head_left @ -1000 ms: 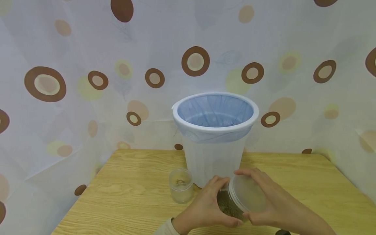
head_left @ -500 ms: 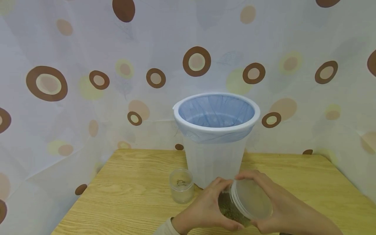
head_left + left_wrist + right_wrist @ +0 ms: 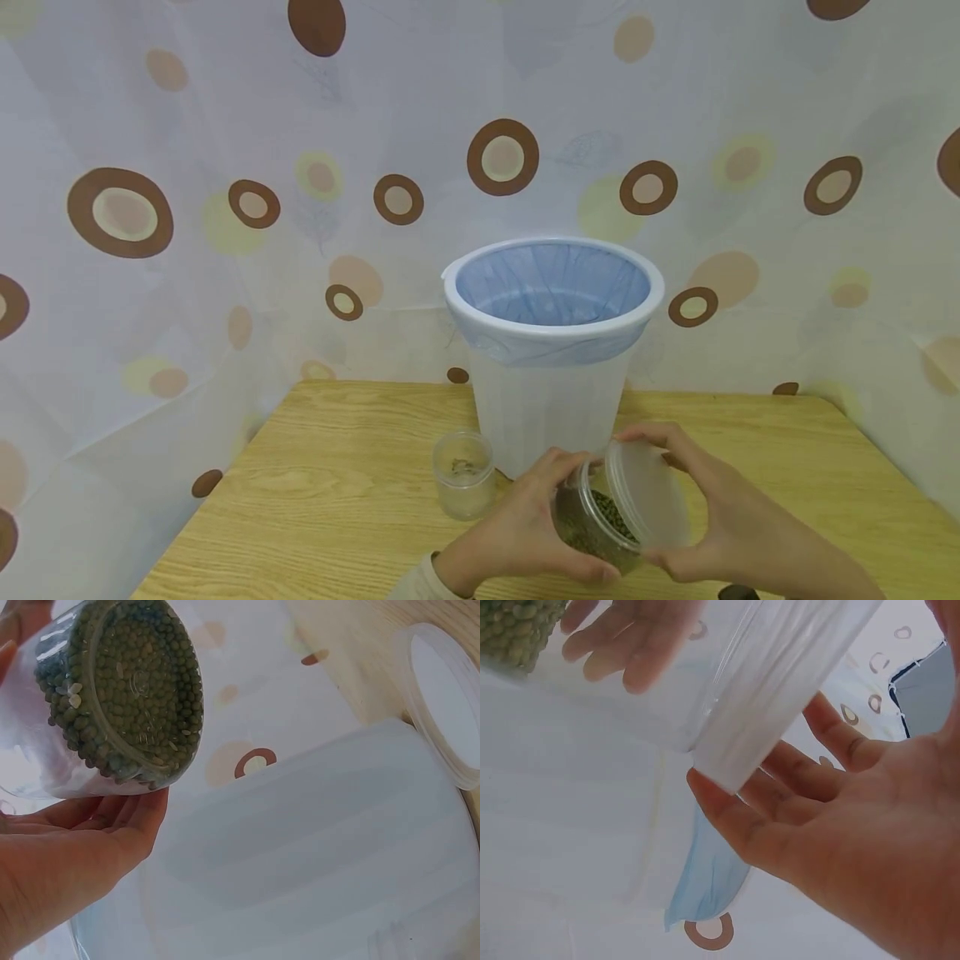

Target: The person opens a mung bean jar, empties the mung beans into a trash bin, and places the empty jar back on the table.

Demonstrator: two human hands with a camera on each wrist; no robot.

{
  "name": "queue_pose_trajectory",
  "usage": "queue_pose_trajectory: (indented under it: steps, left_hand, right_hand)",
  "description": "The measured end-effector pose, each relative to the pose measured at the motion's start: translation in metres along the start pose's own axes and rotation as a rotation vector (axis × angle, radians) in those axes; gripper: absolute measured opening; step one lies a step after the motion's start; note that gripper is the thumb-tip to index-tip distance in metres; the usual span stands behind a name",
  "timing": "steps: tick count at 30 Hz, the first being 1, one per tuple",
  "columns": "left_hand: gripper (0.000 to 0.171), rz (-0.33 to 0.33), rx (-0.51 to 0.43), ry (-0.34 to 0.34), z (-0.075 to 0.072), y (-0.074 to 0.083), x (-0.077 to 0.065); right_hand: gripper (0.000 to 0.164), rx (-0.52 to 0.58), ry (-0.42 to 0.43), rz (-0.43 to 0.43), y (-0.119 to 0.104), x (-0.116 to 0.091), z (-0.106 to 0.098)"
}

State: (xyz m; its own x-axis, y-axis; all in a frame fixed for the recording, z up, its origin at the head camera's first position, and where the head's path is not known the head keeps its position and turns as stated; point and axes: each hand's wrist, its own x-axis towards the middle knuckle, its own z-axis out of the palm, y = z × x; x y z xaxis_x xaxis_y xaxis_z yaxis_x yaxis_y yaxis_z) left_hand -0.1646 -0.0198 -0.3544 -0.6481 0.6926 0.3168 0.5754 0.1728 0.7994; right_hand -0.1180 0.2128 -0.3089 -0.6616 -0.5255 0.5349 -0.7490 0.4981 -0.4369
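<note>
A clear plastic jar (image 3: 592, 529) partly filled with mung beans (image 3: 613, 512) tilts over the front of the table, its mouth toward the right. My left hand (image 3: 528, 533) grips the jar's body, thumb below and fingers above; the left wrist view shows the beans (image 3: 139, 682) against the jar's base. My right hand (image 3: 701, 508) holds the translucent screw lid (image 3: 652, 496) by its edge between thumb and fingers. The lid stands angled off the jar mouth, leaving a gap at the top, while its lower edge overlaps the rim. Fingertips (image 3: 712, 799) touch the lid's edge in the right wrist view.
A white bin (image 3: 551, 400) with a blue liner stands right behind the hands. Left of it is a smaller clear jar (image 3: 463, 487) with a few bits inside. A dark object (image 3: 737, 592) lies at the front edge of the wooden table (image 3: 337, 483). Patterned sheeting surrounds the table.
The lid was seated on the jar before; now my right hand has lifted it away to the right, and the beans show through the opening. The left hand stays nearly in place.
</note>
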Motion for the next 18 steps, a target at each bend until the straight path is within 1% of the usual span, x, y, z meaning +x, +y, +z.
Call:
queue_pose_trajectory:
  steps: [2,4,8,14,18]
  left_hand:
    - [0.082,0.000,-0.011,0.011,-0.001,0.000,0.000]
    - [0.082,0.002,0.003,0.023,-0.001,0.001,0.000]
    - [0.083,-0.009,0.003,0.036,-0.002,0.001,0.001]
    - [0.081,-0.045,-0.039,0.056,-0.003,0.002,0.001]
    - [0.080,-0.065,-0.044,0.068,-0.004,0.003,0.001]
  right_hand:
    - [0.098,0.001,0.016,-0.005,0.002,0.000,-0.001]
    - [0.096,0.013,0.022,-0.005,0.002,0.001,-0.002]
    - [0.093,-0.003,0.030,-0.001,0.001,0.003,-0.007]
    - [0.092,0.015,0.060,-0.004,0.002,0.003,-0.012]
    - [0.093,0.044,0.067,0.002,0.003,0.002,-0.014]
